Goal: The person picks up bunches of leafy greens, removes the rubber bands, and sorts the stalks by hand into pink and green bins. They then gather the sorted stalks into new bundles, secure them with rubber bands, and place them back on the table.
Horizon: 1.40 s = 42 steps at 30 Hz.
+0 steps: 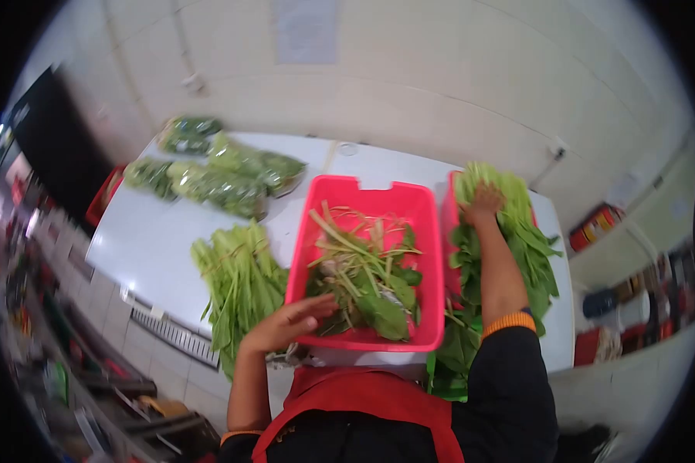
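My left hand (297,320), fingers stretched out and holding nothing, hovers at the near left rim of a pink-red plastic tub (434,270). Inside the tub lie loose trimmed stems (371,266) and green leaves (384,316). Over on the right, my right hand (483,201) rests with fingers apart on the pale stalks of a heap of leafy greens (521,231). That heap covers most of a second red tub (449,202). Left of the middle tub, a bunch of leafy greens (239,270) lies on the white table (162,239), apparently tied round its stalks.
Several clear bags of green vegetables (216,185) lie at the table's back left. More leaves and a green bag (448,378) hang at the near edge, close to my red apron (371,390). A wall stands behind the table, and a cluttered shelf (93,378) is at lower left.
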Tool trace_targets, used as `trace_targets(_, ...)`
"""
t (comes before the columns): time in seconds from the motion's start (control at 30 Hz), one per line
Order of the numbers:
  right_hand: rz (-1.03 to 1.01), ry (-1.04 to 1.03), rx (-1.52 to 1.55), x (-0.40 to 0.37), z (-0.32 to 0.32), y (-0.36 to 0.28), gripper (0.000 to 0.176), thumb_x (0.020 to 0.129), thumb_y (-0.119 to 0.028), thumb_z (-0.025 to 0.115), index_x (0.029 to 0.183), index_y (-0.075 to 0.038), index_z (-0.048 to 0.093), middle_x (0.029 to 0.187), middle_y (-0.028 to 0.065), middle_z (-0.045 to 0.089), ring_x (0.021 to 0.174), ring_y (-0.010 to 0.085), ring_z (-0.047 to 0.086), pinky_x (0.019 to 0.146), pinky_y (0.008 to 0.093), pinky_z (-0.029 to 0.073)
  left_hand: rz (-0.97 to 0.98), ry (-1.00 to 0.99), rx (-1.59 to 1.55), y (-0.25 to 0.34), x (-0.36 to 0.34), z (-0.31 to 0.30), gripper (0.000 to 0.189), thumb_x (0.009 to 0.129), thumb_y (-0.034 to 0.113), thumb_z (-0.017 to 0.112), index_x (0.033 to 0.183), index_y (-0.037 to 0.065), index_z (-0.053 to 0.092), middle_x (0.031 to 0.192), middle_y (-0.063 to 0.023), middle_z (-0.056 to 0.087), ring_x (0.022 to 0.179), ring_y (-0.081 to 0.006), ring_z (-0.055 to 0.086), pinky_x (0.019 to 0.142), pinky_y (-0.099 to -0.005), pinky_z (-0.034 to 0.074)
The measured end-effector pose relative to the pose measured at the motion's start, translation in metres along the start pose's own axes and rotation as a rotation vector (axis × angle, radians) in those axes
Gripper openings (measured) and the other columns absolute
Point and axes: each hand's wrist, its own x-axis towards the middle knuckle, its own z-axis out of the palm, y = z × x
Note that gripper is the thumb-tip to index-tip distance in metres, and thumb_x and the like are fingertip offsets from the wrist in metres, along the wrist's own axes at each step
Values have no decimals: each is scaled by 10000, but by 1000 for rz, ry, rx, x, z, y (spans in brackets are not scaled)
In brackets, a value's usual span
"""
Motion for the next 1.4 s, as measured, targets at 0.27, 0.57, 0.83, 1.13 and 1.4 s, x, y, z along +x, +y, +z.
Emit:
trace_targets(0.27, -145, -156, -39, -9, -23, -14, 838, 981, -501, 438, 1590, -94, 31, 1611, 289, 110, 1457, 496, 217, 1191, 545, 194, -15, 1199, 465, -88, -108, -60, 360, 970, 208, 620, 1254, -10, 582, 1325, -178, 576, 1264, -303, 533, 1072, -375, 400)
trace_targets(0.57, -532, -240, 29, -3, 9, -3, 713, 990, -534, 420, 1398, 51, 436, 1330, 378, 506, 1313, 497, 444, 1113, 524, 362, -733, 1292, 1230, -110, -67, -50, 748, 899, 584, 594, 1406, 44, 490, 1411, -318, 456, 1369, -444, 392, 1149, -550, 268)
trace_targets(0.83, -436, 122, 218, -125, -83, -17, 740, 1015, -537, 410, 1566, -74, 237, 1602, 312, 139, 1492, 490, 87, 1187, 603, 114, -708, 1028, 842, -109, 9, -152, 816, 863, 625, 600, 1365, -14, 521, 1466, -273, 429, 1435, -421, 274, 1163, -582, 160)
trace_targets(1.13, -886, 26, 1232, -302, -113, 65, 608, 990, -398, 541, 1425, 24, 486, 1602, 253, 252, 1507, 358, 205, 1205, 479, 163, -729, 1163, 785, -109, 15, -186, 704, 785, 473, 651, 1268, -34, 581, 1360, -254, 538, 1301, -363, 442, 1092, -560, 266)
trace_targets(1.4, -728, 67, 1448, -326, -100, 69, 513, 1017, -335, 532, 1329, 71, 543, 1361, 208, 576, 1296, 294, 529, 1114, 417, 373, 358, 624, -524, -7, -25, -137, 537, 897, 287, 452, 1336, -22, 437, 992, -187, 646, 740, -272, 640, 786, -480, 559)
